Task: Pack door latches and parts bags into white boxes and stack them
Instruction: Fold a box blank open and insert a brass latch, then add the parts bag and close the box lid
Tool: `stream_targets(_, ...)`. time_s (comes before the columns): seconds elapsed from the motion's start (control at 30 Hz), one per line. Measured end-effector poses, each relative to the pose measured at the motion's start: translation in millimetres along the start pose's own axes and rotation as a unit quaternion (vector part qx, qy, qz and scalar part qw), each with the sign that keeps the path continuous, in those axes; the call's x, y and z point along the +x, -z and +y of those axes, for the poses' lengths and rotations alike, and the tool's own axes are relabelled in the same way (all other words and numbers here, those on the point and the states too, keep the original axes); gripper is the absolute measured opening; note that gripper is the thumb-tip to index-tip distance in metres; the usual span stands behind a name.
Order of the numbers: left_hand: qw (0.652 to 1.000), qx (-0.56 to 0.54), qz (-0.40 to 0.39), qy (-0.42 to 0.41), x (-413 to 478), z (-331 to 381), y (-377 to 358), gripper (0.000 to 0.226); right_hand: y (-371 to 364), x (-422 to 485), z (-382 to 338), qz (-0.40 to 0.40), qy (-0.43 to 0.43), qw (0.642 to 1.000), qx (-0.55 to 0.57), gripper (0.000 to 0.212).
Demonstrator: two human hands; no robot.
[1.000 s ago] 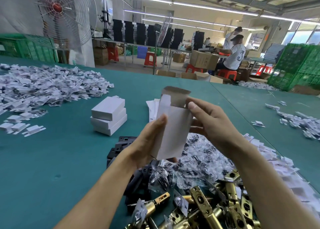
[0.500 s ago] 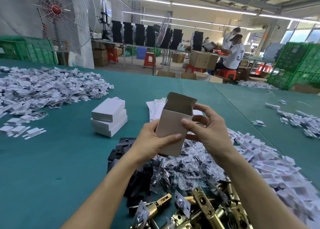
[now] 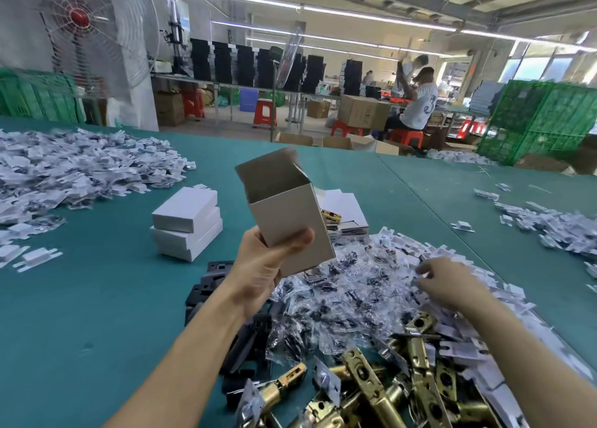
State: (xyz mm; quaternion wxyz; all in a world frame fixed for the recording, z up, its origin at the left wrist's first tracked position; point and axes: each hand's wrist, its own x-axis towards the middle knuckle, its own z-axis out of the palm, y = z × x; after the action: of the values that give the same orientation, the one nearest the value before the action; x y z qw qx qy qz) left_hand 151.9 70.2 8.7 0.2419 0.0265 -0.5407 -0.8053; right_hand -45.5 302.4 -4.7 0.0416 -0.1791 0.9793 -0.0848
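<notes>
I am holding the white box [image 3: 284,214] in the left grip [image 3: 265,266], raised above the bench [image 3: 80,314], with its open mouth up and leaning away to the left. The thumb is pressing across the near panel low down, and the other fingers are hidden behind the box.

The right grip [image 3: 449,282] is reaching down onto the pile where the parts bags [image 3: 339,298] meet the white card inserts [image 3: 484,266]. Its fingers are curling downward but are blurred. I cannot tell whether they are pinching anything.

Handling, as I am judging it:
- Box: thin card, empty and very light. The walls are likely to buckle under a hard squeeze, so I am favouring a hold near the closed lower end and the folded corners.
- Parts bags: slick, soft film with small loose pieces inside. A pinch on the film alone may slip, so I am planning to close round the whole bag.
- Door latches [image 3: 371,392]: brass, rigid, comparatively heavy and hard-edged. I am planning to take one by its long body and feed it in lengthwise while supporting the box bottom.

Closed boxes [image 3: 187,224] are sitting stacked on the bench to the left.
</notes>
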Motion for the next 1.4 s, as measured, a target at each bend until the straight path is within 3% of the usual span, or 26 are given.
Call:
stream_targets(0.13,0.999,0.038,-0.011,0.002,-1.4,-2.4,-3.6,0.055,-10.3,-5.1,-4.7,-0.017,0.037,0.999,0.032,0.022)
stream_targets(0.27,0.996,0.091,-0.023,0.009,-2.9,-5.6,-9.3,0.03,-6.3,-2.0,-8.6,-0.031,0.028,0.999,0.029,0.033)
stream_targets(0.37,0.995,0.1,-0.028,0.012,-3.0,-8.1,-12.0,0.025,-2.9,0.5,-5.2,-0.059,0.02,0.998,0.001,0.04)
stream_targets(0.47,0.994,0.103,-0.023,0.01,-2.1,-10.7,-10.6,0.028,-0.5,-0.5,-2.4,-0.066,0.026,0.997,0.005,0.033)
stream_targets(0.7,0.99,0.135,-0.007,0.027,-1.4,-12.3,-8.4,0.036,-1.7,-6.4,-6.5,-0.031,0.03,0.999,0.009,0.026)
stream_targets(0.9,0.985,0.167,0.016,0.042,0.1,-17.7,-5.5,0.027,7.2,-12.4,-13.8,0.107,0.013,0.991,0.084,0.032)
stream_targets(1.1,0.979,0.199,0.018,0.047,-0.5,-20.5,-2.5,0.026,30.7,-32.3,-43.6,0.19,0.109,0.927,0.305,0.019)
stream_targets(1.23,0.977,0.207,0.018,0.049,0.5,-22.7,-1.6,0.027,46.6,-58.5,-69.4,0.083,0.204,0.822,0.525,0.035)
stream_targets(1.3,0.978,0.203,0.018,0.051,0.6,-23.2,-1.0,0.026,51.0,-66.8,-79.0,0.067,0.227,0.802,0.548,0.038)
stream_targets(1.4,0.977,0.205,0.028,0.053,2.0,-22.6,0.9,0.025,56.0,-73.6,-87.1,0.103,0.216,0.788,0.567,0.037)
